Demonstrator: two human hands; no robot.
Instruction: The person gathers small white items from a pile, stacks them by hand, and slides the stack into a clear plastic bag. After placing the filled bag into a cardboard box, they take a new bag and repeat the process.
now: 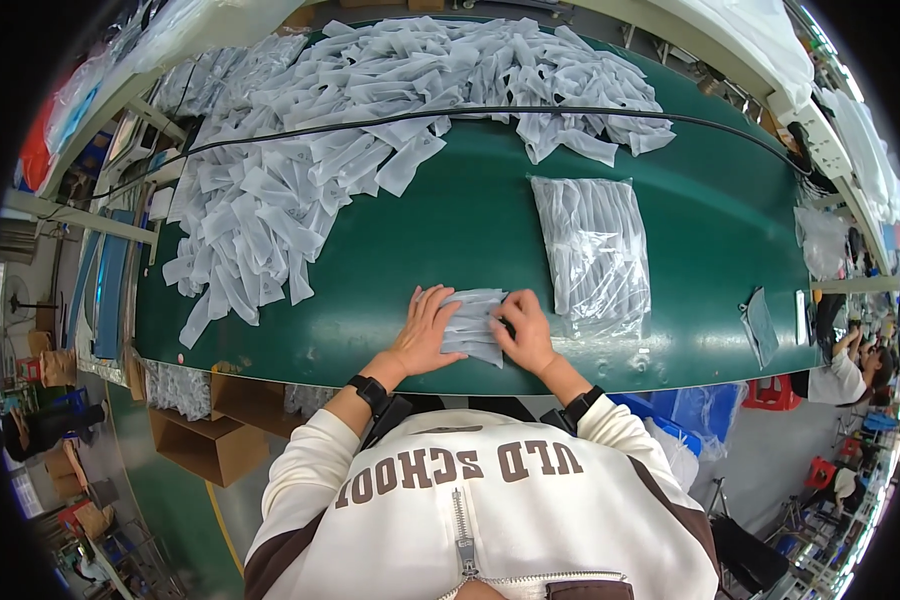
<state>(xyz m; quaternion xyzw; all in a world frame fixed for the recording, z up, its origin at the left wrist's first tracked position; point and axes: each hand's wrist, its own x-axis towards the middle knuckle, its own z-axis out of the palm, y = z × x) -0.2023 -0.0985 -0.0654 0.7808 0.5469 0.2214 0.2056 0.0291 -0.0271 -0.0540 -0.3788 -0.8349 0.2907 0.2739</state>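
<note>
On the green table [425, 240], close to its near edge, lies a small row of narrow frosted plastic sleeves [473, 325] side by side; what is inside them is hard to make out. My left hand [422, 335] rests along the row's left end, its fingers stretched out and its thumb apart below. At the right end, my right hand [526, 335] curls its fingers, with thumb and fingertips closed at the sleeves' edge. Just right of it, a clear bag [594, 255] packed with similar sleeves lies flat.
A large heap of loose frosted sleeves [370, 95] covers the table's far and left side. A black cable [530, 109] stretches across above it. A grey-blue pouch [759, 328] lies at the right. Cardboard boxes [195, 447] and a blue crate [660, 425] stand below the near edge.
</note>
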